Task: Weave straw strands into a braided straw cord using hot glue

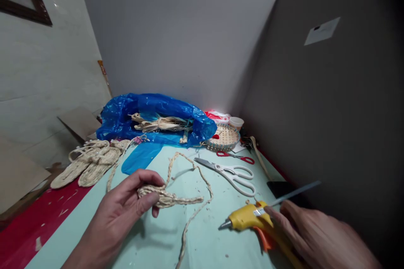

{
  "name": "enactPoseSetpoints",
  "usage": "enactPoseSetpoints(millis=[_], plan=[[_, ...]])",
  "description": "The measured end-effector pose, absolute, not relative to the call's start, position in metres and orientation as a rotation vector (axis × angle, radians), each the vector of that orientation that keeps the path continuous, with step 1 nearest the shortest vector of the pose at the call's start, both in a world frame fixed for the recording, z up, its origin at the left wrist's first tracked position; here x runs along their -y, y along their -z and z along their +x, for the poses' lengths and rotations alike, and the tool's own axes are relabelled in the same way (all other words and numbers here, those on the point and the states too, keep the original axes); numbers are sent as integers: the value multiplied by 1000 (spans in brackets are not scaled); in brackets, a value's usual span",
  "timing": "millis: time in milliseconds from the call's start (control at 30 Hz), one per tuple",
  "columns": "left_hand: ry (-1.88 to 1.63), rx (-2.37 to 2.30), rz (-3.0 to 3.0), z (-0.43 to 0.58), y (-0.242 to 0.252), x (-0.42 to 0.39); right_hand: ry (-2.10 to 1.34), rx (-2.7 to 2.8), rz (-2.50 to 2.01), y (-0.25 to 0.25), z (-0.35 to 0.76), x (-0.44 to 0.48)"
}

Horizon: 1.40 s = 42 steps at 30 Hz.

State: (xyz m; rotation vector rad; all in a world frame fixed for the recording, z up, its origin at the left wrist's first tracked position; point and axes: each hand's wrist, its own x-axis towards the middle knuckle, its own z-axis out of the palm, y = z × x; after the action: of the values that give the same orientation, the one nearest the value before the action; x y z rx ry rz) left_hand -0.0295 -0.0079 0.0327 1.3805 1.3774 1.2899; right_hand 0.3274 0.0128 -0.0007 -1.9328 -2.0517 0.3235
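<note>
Between the thumb and fingers of my left hand (126,210) is a small coil of braided straw cord (160,197), with a short end pointing right. A long tail of the cord loops over the table and runs off the near edge. My right hand (318,231), slightly blurred, grips a yellow hot glue gun (249,217) by its rear part. The gun's metal nozzle points left toward the coil, and its orange trigger shows below. A clear glue stick (298,192) sticks out at the back. My right fingertips are partly hidden behind the gun.
White-handled scissors (233,174) and red-handled scissors (235,156) lie beyond the gun. Behind them stand a woven basket (222,136) and a paper cup (236,122). A blue plastic bag (151,105) holds a straw bundle (160,123). Woven straw sandals (94,162) lie left. Grey panels (183,42) enclose the table.
</note>
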Motion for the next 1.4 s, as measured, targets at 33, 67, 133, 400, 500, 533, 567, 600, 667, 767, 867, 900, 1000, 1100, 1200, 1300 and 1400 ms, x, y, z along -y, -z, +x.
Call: enactPoseSetpoints(millis=[33, 67, 133, 400, 500, 533, 567, 600, 667, 767, 867, 900, 1000, 1100, 1200, 1300, 1400], plan=[[-1271, -1369, 1380, -29, -33, 8, -80, 2138, -1901, -6, 322, -12], [-1251, -1360, 1377, -27, -33, 9, 70, 2195, -1721, -16, 314, -11], [-1212, -1358, 1353, -23, -32, 10, 217, 2281, -1226, -37, 287, -12], [-1047, -1342, 1292, -16, -25, 14, -275, 2561, -638, -66, 211, -36], [-1025, -1399, 1273, -15, -26, 15, -363, 2514, -622, -56, 217, -32], [-1022, -1411, 1273, -15, -27, 15, -372, 2480, -617, -53, 219, -29], [-1014, -1420, 1277, -14, -27, 15, -376, 2446, -615, -52, 220, -26], [-1003, -1429, 1280, -14, -28, 16, -376, 2419, -612, -51, 220, -23], [-985, -1453, 1280, -14, -27, 16, -352, 2379, -591, -51, 219, -19], [-977, -1509, 1269, -15, -25, 16, -312, 2366, -535, -50, 218, -17], [-990, -1550, 1248, -14, -23, 15, -270, 2388, -516, -46, 218, -20], [-997, -1560, 1244, -13, -23, 15, -258, 2383, -509, -44, 218, -20], [-1030, -1591, 1251, -12, -22, 15, -241, 2342, -492, -37, 219, -22], [-1029, -1618, 1265, -12, -20, 16, -277, 2339, -583, -29, 221, -19], [-991, -1644, 1297, -14, -19, 17, -300, 2345, -717, -22, 222, -13], [-960, -1671, 1363, -15, -20, 18, -281, 2315, -769, -18, 220, -9], [-963, -1657, 1393, -15, -20, 17, -284, 2286, -755, -19, 217, -8]])
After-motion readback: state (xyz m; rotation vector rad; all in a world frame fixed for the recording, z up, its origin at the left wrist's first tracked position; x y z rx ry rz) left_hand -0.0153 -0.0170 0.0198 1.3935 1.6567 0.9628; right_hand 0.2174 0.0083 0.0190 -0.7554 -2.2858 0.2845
